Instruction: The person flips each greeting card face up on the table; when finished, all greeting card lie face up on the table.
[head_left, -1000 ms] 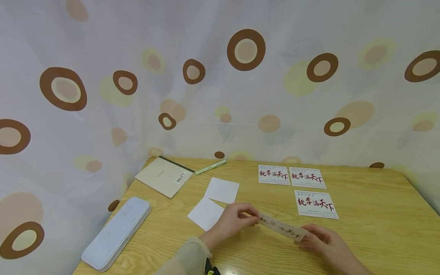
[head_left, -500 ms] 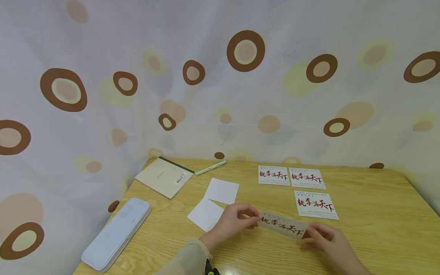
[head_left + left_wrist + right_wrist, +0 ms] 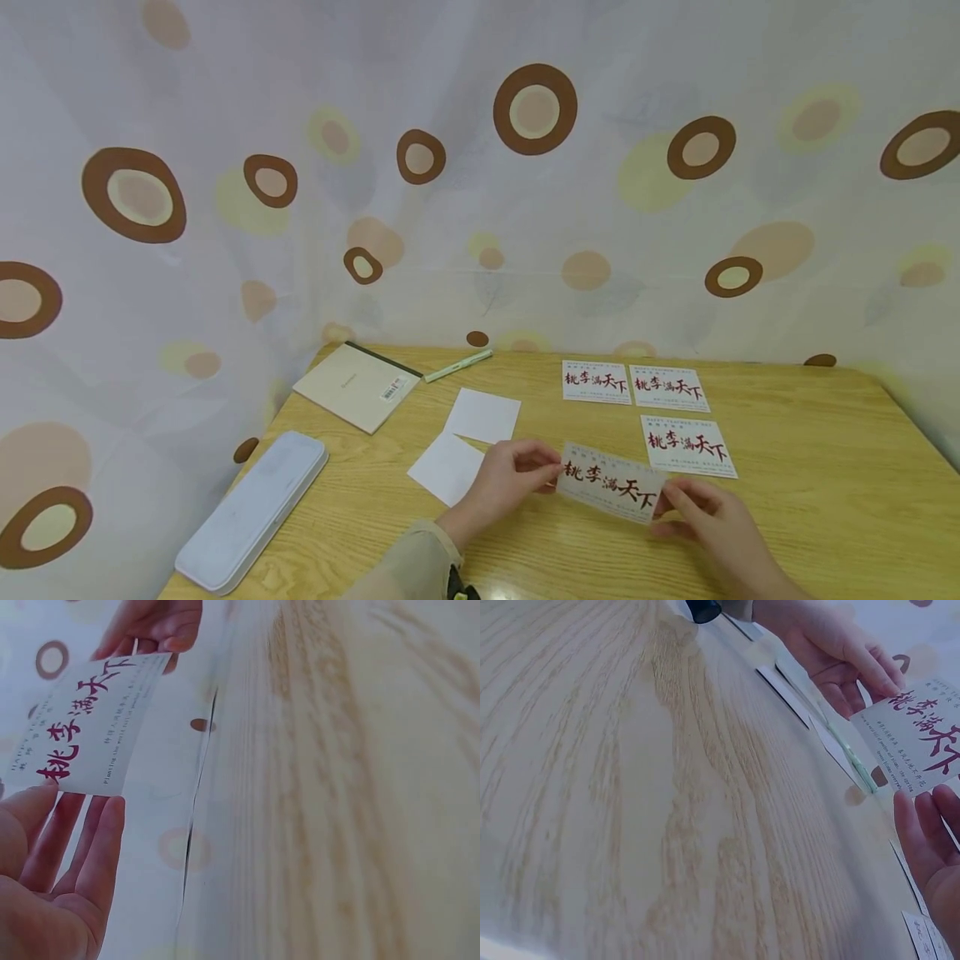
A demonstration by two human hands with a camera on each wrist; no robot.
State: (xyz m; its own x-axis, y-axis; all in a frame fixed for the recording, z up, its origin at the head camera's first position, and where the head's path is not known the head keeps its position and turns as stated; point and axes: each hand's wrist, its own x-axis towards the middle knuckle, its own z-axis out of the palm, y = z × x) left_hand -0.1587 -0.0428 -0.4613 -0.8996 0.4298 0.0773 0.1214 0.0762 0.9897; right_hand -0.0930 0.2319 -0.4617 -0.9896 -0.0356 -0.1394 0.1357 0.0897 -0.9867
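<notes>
Both hands hold up one white card (image 3: pixel 609 485) printed with large dark red Chinese characters and small lines of text. My left hand (image 3: pixel 510 479) pinches its left end, thumb in front and fingers behind, as the left wrist view shows on the card (image 3: pixel 97 724). At the other end my right hand (image 3: pixel 708 517) pinches the card's right edge. The card is raised off the table with its printed face tilted toward the head camera. Beyond the right hand lie three like cards: one card (image 3: pixel 688 447) nearer, and a left card (image 3: pixel 596 382) and right card (image 3: pixel 670 389) behind it.
Two blank white cards, a rear card (image 3: pixel 483 415) and a front card (image 3: pixel 447 468), overlap left of the hands. Further left are a beige notebook (image 3: pixel 352 387), a pale green pen (image 3: pixel 458 366) and a white case (image 3: pixel 251 512). A patterned curtain (image 3: pixel 450 208) backs the wooden table (image 3: pixel 840 467).
The held card has tipped up from a steep slant, so its printed face now shows in full. Both hands keep their ends, the right fingers shifting slightly.
</notes>
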